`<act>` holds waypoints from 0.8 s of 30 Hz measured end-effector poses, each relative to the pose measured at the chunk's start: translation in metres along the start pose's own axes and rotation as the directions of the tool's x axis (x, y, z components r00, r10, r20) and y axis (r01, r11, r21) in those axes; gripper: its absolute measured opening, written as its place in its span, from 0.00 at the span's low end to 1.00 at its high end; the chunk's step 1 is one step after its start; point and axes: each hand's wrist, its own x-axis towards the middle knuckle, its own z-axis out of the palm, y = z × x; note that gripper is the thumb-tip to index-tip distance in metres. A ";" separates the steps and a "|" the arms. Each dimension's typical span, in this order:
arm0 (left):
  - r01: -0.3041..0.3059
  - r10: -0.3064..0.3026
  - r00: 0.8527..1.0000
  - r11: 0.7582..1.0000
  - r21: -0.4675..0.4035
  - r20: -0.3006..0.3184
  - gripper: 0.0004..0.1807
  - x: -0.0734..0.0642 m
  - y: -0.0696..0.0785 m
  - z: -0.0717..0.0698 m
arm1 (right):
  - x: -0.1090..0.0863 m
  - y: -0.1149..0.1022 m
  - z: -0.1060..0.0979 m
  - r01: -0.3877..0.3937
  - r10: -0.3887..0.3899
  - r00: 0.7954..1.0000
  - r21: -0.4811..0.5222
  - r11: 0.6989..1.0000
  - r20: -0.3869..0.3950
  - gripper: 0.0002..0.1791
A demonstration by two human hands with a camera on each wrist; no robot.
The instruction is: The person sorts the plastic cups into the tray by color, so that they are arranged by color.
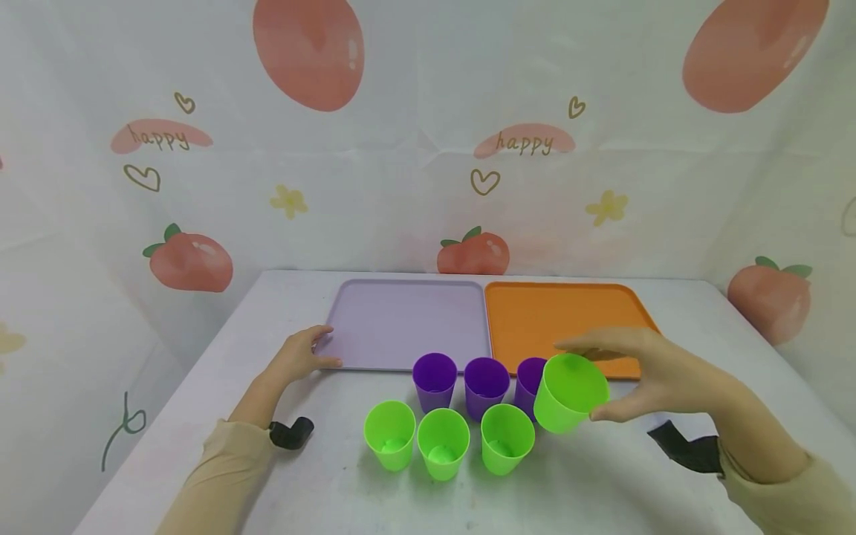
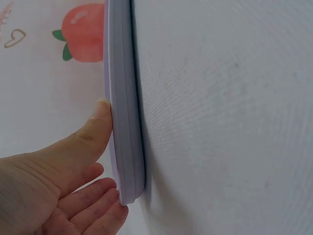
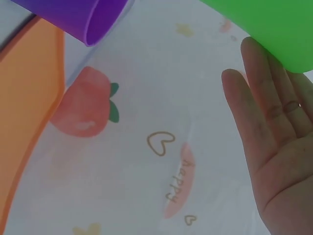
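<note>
Centre-right, the right hand's point(image 1: 652, 371) fingers pinch a tapered green plastic cup point(image 1: 568, 394) over open white counter point(image 1: 595, 487); the left hand's point(image 1: 294, 357) grip a rectangular lavender tray point(image 1: 381, 368) edge.

The light in here falls soft and even on the white desk point(image 1: 321, 490), bright in the head view, its edges stretched. Both wrist views look dimmer, greyer; in the left, a hazy shadow lies beside the lavender tray point(image 2: 127, 122).

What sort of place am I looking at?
Probably a staged tabletop workspace: a white fruit-printed cloth backdrop behind a lilac rectangular plastic tray, an orange rectangular plastic tray and tapered green plastic cups.
</note>
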 end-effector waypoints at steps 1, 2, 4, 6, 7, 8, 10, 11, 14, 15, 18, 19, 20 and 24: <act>-0.002 0.002 1.000 1.000 0.002 -0.002 0.40 0.000 0.000 0.000 | 0.002 0.000 -0.001 0.003 -0.003 1.000 -0.006 1.000 0.000 0.39; -0.003 0.003 1.000 1.000 0.005 -0.003 0.39 0.000 -0.001 0.000 | 0.004 0.000 -0.002 0.006 -0.006 1.000 -0.012 1.000 -0.001 0.39; -0.004 0.004 1.000 1.000 0.010 -0.004 0.39 0.001 -0.001 0.001 | 0.009 0.001 -0.004 0.016 -0.016 1.000 -0.017 1.000 -0.003 0.38; -0.005 0.005 1.000 1.000 0.013 -0.006 0.39 0.001 -0.002 0.001 | 0.014 0.002 -0.005 0.022 -0.022 1.000 -0.016 1.000 -0.007 0.37; -0.006 0.006 1.000 1.000 0.014 -0.005 0.39 0.001 -0.002 0.001 | 0.016 0.003 -0.006 0.023 -0.023 1.000 -0.018 1.000 -0.010 0.37; -0.007 0.007 1.000 1.000 0.015 -0.005 0.39 0.000 -0.002 0.001 | 0.018 0.003 -0.006 0.021 -0.022 1.000 -0.018 1.000 -0.014 0.37; -0.011 0.011 1.000 1.000 0.016 -0.006 0.39 0.000 -0.002 0.001 | 0.023 0.004 -0.006 0.011 -0.011 1.000 -0.021 1.000 -0.023 0.37; -0.012 0.012 1.000 1.000 0.015 -0.007 0.39 0.000 -0.002 0.001 | 0.026 0.004 -0.006 -0.004 0.004 1.000 -0.021 1.000 -0.027 0.36; -0.011 0.011 1.000 1.000 0.014 -0.006 0.39 -0.001 -0.001 0.000 | 0.035 0.006 -0.005 -0.048 0.046 0.998 -0.031 0.998 -0.053 0.35; -0.009 0.009 1.000 1.000 0.013 -0.005 0.39 -0.001 -0.001 0.000 | 0.039 0.006 -0.004 -0.063 0.060 0.996 -0.043 0.997 -0.066 0.34; -0.001 0.001 1.000 1.000 0.007 -0.001 0.39 -0.001 -0.001 0.001 | 0.050 0.007 -0.001 -0.108 0.099 0.990 -0.080 0.991 -0.104 0.33; 0.002 -0.002 1.000 1.000 0.004 0.000 0.39 -0.001 -0.001 0.001 | 0.054 0.008 0.000 -0.121 0.111 0.987 -0.085 0.989 -0.115 0.33; 0.003 -0.003 1.000 1.000 0.002 0.001 0.39 -0.001 -0.001 0.001 | 0.057 0.008 0.001 -0.135 0.124 0.984 -0.085 0.987 -0.124 0.32; 0.006 -0.006 1.000 1.000 -0.001 -0.001 0.39 -0.001 -0.001 0.001 | 0.071 0.010 0.003 -0.190 0.184 0.974 -0.037 0.981 -0.129 0.31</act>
